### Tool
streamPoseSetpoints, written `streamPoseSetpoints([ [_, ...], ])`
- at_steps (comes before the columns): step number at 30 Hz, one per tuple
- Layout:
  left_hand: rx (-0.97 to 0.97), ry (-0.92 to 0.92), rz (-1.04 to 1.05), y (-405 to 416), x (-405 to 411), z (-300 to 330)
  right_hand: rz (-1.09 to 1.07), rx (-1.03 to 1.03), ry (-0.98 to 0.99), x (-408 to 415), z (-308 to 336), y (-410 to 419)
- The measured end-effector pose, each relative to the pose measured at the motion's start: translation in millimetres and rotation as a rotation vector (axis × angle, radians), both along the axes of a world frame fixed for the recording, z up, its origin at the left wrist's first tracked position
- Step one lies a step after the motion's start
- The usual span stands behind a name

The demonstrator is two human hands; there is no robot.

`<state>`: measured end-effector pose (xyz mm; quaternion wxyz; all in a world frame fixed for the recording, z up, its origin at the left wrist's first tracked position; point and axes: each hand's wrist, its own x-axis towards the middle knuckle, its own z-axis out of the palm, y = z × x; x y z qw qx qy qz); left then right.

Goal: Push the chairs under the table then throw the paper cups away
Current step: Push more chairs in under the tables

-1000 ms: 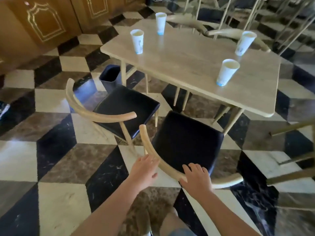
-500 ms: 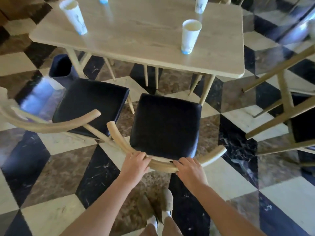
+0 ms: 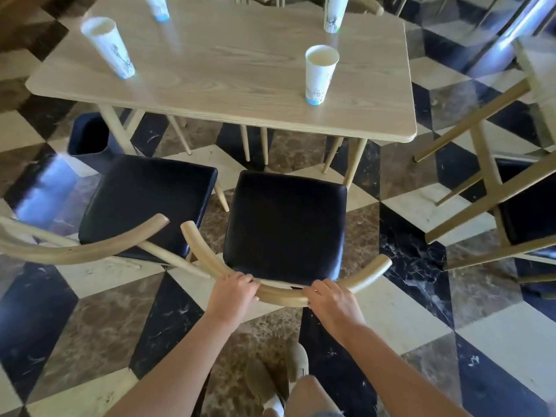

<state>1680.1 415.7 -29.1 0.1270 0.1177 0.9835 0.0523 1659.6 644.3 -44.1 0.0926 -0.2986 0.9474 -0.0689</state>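
A wooden chair with a black seat (image 3: 285, 224) stands just in front of the light wood table (image 3: 240, 94), its seat short of the table edge. My left hand (image 3: 233, 291) and my right hand (image 3: 331, 299) both grip its curved backrest. A second black-seated chair (image 3: 147, 203) stands to the left, angled and pulled out. Several white paper cups stand upright on the table: one near the front right (image 3: 319, 74), one at the left (image 3: 109, 47), two at the far edge (image 3: 334, 13) (image 3: 157, 7).
A dark bin (image 3: 87, 136) sits on the floor under the table's left corner. Wooden frames of another chair (image 3: 493, 182) stand close on the right. More chair legs show beneath the table's far side. The checkered stone floor stretches around my feet.
Both hands went from reaching for the backrest to gripping it. I have stepped closer, and the chair now faces the table squarely.
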Motion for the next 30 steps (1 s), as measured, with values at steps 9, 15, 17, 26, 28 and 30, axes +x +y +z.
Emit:
streamPoseSetpoints([
  [9,-0.014,0.026,-0.044,-9,-57,1,0.028,0.058,-0.033,-53,-7,-2],
  [15,-0.058,0.033,-0.041,-2,-119,-4,-0.01,0.034,-0.008,-116,-4,2],
  [17,-0.036,0.049,-0.037,0,-138,-3,-0.012,0.037,-0.012,-138,-2,5],
  [26,-0.058,0.055,-0.071,3,-204,-7,0.003,0.048,0.003,-204,-2,7],
  [28,-0.059,0.053,-0.089,1,-217,-8,-0.001,0.03,0.011,-215,-1,6],
  [30,-0.059,0.058,-0.101,0,-229,-6,-0.009,0.016,0.02,-224,-1,4],
])
